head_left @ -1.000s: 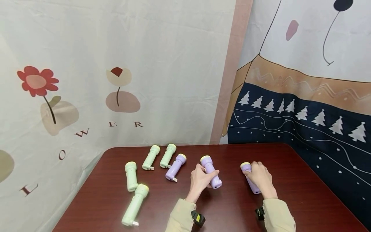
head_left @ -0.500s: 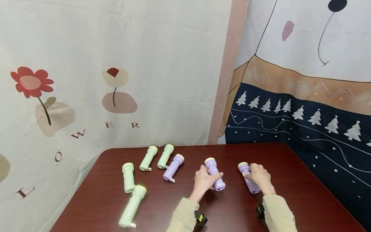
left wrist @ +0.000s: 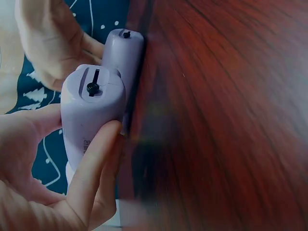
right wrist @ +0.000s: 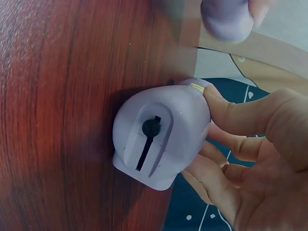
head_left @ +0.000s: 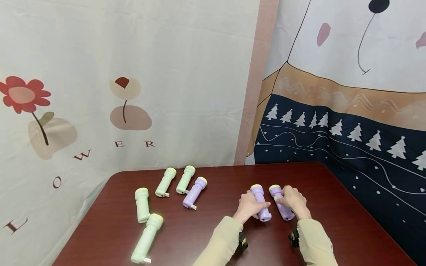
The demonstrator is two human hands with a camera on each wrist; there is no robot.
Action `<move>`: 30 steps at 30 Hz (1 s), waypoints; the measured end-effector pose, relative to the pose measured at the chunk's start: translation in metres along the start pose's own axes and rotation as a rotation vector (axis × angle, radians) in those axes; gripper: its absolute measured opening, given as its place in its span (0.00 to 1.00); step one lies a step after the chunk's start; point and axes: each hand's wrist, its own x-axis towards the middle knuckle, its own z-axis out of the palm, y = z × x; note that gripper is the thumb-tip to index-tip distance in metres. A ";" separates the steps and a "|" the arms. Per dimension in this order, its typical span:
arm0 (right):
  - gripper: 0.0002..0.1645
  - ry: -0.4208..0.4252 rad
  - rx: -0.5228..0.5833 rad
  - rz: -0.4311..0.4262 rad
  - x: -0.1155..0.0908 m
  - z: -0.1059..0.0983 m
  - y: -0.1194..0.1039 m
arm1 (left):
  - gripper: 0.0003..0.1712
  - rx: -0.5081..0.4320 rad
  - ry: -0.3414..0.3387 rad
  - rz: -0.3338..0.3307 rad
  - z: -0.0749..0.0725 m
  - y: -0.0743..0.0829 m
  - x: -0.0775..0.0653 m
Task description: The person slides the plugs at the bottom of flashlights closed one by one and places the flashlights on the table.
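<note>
In the head view my left hand (head_left: 249, 207) grips a purple flashlight (head_left: 264, 213) with a pale yellow lens rim, thumb across its body. The left wrist view shows its base, with a black knob in a slot, and fingers curled round the sides. Just to the right, my right hand (head_left: 294, 201) holds a second purple flashlight (head_left: 285, 211) by its side, thumb and fingers on it. That one's slotted base (right wrist: 153, 139) lies close against the tabletop in the right wrist view. The two flashlights are side by side with a narrow gap between them.
A third purple flashlight (head_left: 194, 193) lies left of my hands. Several pale green flashlights (head_left: 146, 238) lie on the left of the dark red wooden table (head_left: 213, 236), some with small pale tabs sticking out. Printed cloths (head_left: 186, 92) hang behind the table.
My left hand has moved right with its purple flashlight, bringing it close beside the one in my right hand. The right hand stays almost in place. The head view has turned slightly right.
</note>
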 end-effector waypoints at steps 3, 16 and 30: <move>0.16 -0.004 -0.001 0.011 0.000 0.000 -0.002 | 0.37 0.011 -0.006 0.000 0.008 0.004 0.003; 0.15 -0.017 -0.005 0.022 0.003 0.001 -0.003 | 0.43 0.063 -0.013 0.001 0.029 0.005 0.006; 0.13 -0.011 -0.010 0.023 0.000 0.001 -0.003 | 0.43 0.174 0.006 0.011 0.033 0.008 0.004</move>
